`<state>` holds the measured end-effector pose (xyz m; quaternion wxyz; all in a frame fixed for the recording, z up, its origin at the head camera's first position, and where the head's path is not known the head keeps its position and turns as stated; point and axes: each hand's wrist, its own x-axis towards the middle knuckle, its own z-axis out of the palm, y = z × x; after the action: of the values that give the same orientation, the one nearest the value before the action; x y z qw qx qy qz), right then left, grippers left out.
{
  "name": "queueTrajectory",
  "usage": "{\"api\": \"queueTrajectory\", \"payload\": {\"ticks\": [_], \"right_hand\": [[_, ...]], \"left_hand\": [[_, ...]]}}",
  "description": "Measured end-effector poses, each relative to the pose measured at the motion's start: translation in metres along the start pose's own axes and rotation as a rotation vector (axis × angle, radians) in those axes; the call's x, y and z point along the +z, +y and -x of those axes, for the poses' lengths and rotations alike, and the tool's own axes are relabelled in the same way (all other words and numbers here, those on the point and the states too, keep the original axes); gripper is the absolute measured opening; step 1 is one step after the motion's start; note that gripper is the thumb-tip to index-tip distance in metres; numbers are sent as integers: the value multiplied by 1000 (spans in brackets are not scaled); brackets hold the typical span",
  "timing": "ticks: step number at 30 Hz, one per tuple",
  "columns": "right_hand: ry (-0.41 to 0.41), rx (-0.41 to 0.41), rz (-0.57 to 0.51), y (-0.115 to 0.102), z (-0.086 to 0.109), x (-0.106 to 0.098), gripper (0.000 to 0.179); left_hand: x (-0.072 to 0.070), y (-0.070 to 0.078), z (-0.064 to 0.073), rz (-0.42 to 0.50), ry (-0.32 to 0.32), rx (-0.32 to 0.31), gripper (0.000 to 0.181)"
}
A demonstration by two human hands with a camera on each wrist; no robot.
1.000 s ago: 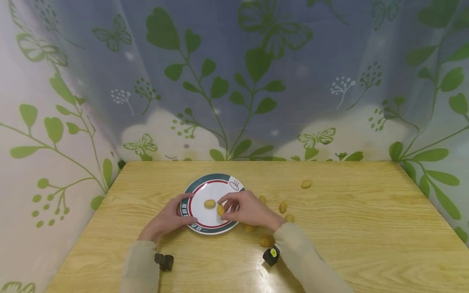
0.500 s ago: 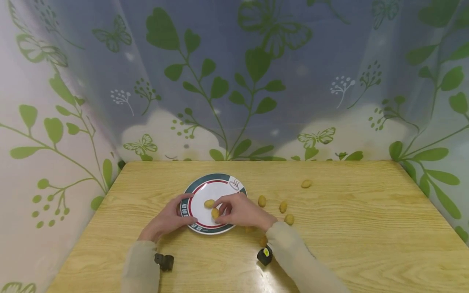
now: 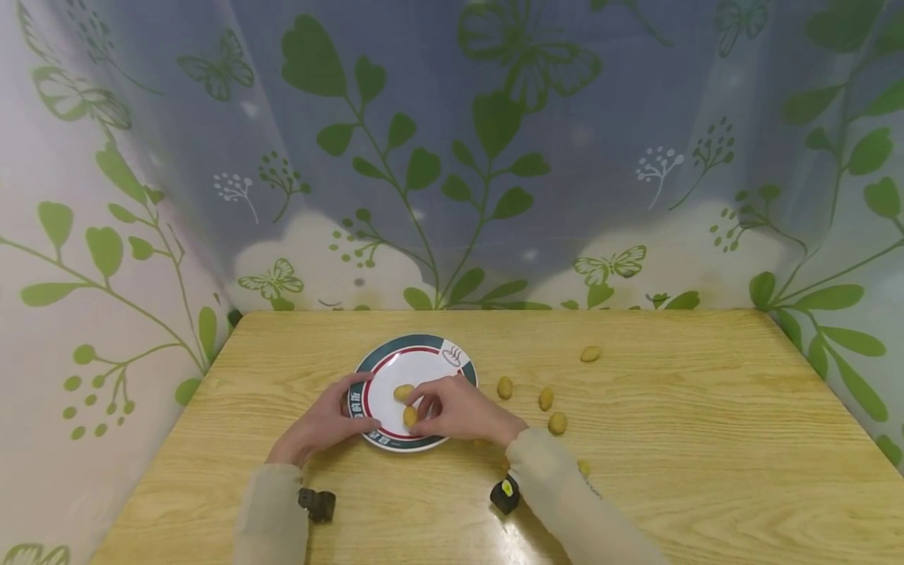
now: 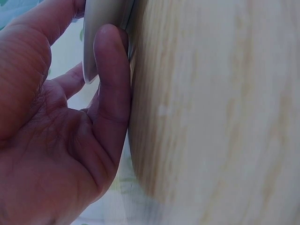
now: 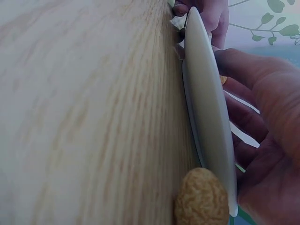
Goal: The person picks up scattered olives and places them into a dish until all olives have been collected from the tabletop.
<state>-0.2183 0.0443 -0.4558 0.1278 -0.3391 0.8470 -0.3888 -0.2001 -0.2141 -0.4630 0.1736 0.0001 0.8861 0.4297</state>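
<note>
A white plate [image 3: 413, 365] with a dark green band and a red ring sits on the table. My left hand [image 3: 328, 420] grips its left rim; in the left wrist view a finger curls under the plate's edge [image 4: 105, 14]. Over the lower middle of the plate, my right hand [image 3: 462, 408] pinches a small yellow-brown oval piece [image 3: 410, 417] between thumb and fingers. Another such oval [image 3: 402, 392] lies on the plate just behind it. From the right wrist view, the held piece [image 5: 223, 79] is mostly hidden behind the thumb and the plate.
Several similar ovals are scattered on the wooden table [image 3: 671, 439] right of the plate, one [image 3: 590, 354] farther back. A wrinkled oval [image 5: 201, 199] lies close to the plate's near side in the right wrist view. A patterned curtain [image 3: 452, 196] hangs behind the table.
My right hand has moved a little left and down across the plate with the pinched oval. The left hand and the plate have stayed still.
</note>
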Motion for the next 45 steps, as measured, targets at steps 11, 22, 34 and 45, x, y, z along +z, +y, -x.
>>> {"api": "queueTrajectory", "payload": {"ticks": [11,22,34,45], "right_hand": [[6,9,-12,-1,1,-1,34],[22,26,-38,0,9,-11,34],[51,-39,-51,1,22,-25,33],[70,9,-39,2,38,-42,35]], "left_hand": [[0,-1,-1,2,3,26,83],[1,2,1,5,4,-7,84],[1,1,1,7,-3,-14,86],[1,0,1,24,-3,-22,86]]}}
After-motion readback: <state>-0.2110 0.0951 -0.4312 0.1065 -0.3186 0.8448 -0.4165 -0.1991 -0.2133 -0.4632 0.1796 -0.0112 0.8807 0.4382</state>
